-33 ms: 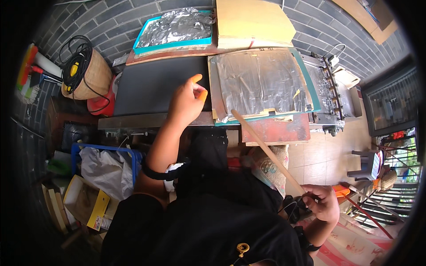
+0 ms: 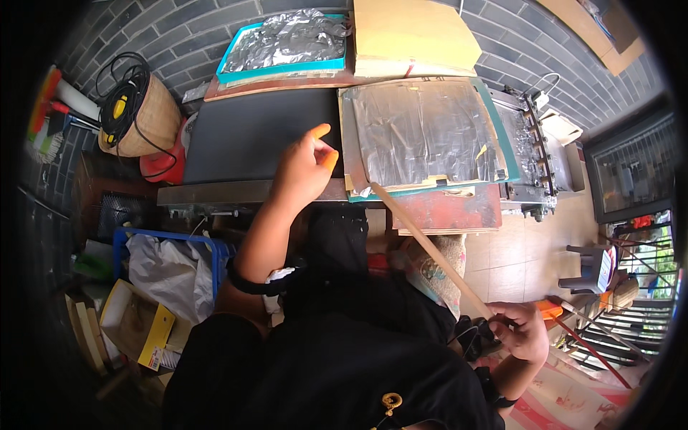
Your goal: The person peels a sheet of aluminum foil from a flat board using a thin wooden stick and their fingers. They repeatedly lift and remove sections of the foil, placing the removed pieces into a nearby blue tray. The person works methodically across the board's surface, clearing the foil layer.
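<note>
The left hand (image 2: 304,168) reaches forward over the black sheet (image 2: 251,136) on the workbench (image 2: 215,192), fingers loosely curled with two orange-capped fingertips (image 2: 321,131) raised; it holds nothing that I can make out, and whether it rests on the sheet or hovers just above it cannot be told. Just to its right lies a foil-covered board (image 2: 423,132), its near corner beside the knuckles. The foil looks thin and crinkly (likely to tear or crease if pinched), so the stiff board edge beneath seems the safer place to grip.

Farther right and nearer the body, the right hand (image 2: 522,331) is closed around the low end of a long wooden stick (image 2: 430,247), whose far tip lies at the board's front edge. The stick looks light, rigid and dry, easy to steer from that end.
</note>
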Tool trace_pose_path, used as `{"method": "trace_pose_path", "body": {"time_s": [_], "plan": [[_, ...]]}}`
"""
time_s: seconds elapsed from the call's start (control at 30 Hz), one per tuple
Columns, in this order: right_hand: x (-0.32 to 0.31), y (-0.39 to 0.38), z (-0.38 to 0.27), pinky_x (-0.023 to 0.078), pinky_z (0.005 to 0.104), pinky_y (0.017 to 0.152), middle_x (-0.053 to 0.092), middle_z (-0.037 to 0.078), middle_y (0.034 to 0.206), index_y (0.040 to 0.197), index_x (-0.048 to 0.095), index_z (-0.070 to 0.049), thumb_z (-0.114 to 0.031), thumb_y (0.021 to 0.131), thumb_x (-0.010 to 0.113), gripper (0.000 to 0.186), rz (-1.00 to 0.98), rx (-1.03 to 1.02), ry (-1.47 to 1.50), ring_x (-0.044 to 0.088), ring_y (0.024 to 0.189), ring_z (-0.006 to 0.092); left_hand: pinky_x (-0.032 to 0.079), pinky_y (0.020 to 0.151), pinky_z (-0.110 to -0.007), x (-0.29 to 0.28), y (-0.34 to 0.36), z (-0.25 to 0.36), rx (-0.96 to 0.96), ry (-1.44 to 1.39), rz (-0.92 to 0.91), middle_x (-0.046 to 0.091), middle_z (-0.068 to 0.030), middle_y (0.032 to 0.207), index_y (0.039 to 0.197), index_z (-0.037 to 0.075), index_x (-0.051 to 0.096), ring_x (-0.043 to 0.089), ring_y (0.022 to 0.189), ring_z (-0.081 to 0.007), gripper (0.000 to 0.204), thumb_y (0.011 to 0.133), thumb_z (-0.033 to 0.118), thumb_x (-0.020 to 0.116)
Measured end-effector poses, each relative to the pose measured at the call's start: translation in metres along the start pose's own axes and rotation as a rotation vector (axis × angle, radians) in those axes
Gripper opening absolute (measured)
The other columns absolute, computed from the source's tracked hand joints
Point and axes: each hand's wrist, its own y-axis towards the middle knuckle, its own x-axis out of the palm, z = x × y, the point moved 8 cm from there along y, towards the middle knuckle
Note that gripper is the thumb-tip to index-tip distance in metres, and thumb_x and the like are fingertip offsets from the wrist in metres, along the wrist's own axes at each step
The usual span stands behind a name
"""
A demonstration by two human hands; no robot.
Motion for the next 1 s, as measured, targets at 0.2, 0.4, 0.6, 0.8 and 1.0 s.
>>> {"method": "trace_pose_path", "body": {"time_s": [0.2, 0.4, 0.6, 0.8, 1.0], "plan": [[0.008, -0.006, 0.008, 0.047, 0.0244, 0.059, 0.065, 0.008, 0.075, 0.109, 0.064, 0.005, 0.007, 0.079, 0.067, 0.03, -0.049, 0.032, -0.009, 0.059, 0.064, 0.0108, 0.052, 0.07, -0.03, 0.003, -0.026, 0.001, 0.106, -0.128, -0.046, 0.068, -0.01, 0.088, 0.126, 0.0, 0.053, 0.064, 0.075, -0.0186, 0.047, 0.081, 0.0, 0.066], [0.007, -0.003, 0.001, 0.043, 0.0239, 0.055, 0.062, 0.006, 0.07, 0.109, 0.064, 0.005, 0.007, 0.078, 0.067, 0.031, -0.041, 0.017, -0.035, 0.054, 0.058, 0.0098, 0.051, 0.066, -0.029, 0.004, -0.042, 0.033, 0.342, -0.197, -0.109, 0.064, -0.008, 0.09, 0.129, 0.004, 0.052, 0.062, 0.072, -0.0168, 0.055, 0.077, -0.007, 0.065], [0.008, 0.0, -0.002, 0.046, 0.0245, 0.058, 0.065, 0.01, 0.073, 0.108, 0.065, 0.004, 0.005, 0.079, 0.068, 0.03, -0.036, 0.002, -0.048, 0.06, 0.062, 0.0122, 0.05, 0.068, -0.028, 0.003, -0.051, 0.057, 0.453, -0.151, -0.146, 0.067, -0.0049, 0.092, 0.124, 0.008, 0.059, 0.058, 0.075, -0.0167, 0.05, 0.077, -0.009, 0.063], [0.009, 0.008, -0.014, 0.051, 0.0264, 0.066, 0.069, 0.013, 0.08, 0.106, 0.065, 0.004, 0.005, 0.079, 0.068, 0.028, -0.036, 0.0, -0.079, 0.068, 0.072, 0.0163, 0.05, 0.073, -0.033, 0.003, -0.051, 0.055, 0.502, -0.056, -0.13, 0.068, -0.0056, 0.09, 0.124, 0.007, 0.059, 0.061, 0.079, -0.0229, 0.052, 0.074, -0.01, 0.062], [0.014, 0.018, -0.019, 0.051, 0.0264, 0.067, 0.069, 0.013, 0.081, 0.107, 0.065, 0.004, 0.006, 0.079, 0.068, 0.028, -0.055, -0.006, -0.08, 0.067, 0.073, 0.0156, 0.049, 0.076, -0.034, 0.001, -0.049, 0.049, 0.512, -0.03, -0.117, 0.068, -0.0053, 0.091, 0.124, 0.006, 0.059, 0.061, 0.081, -0.0237, 0.052, 0.074, -0.011, 0.061]]}}
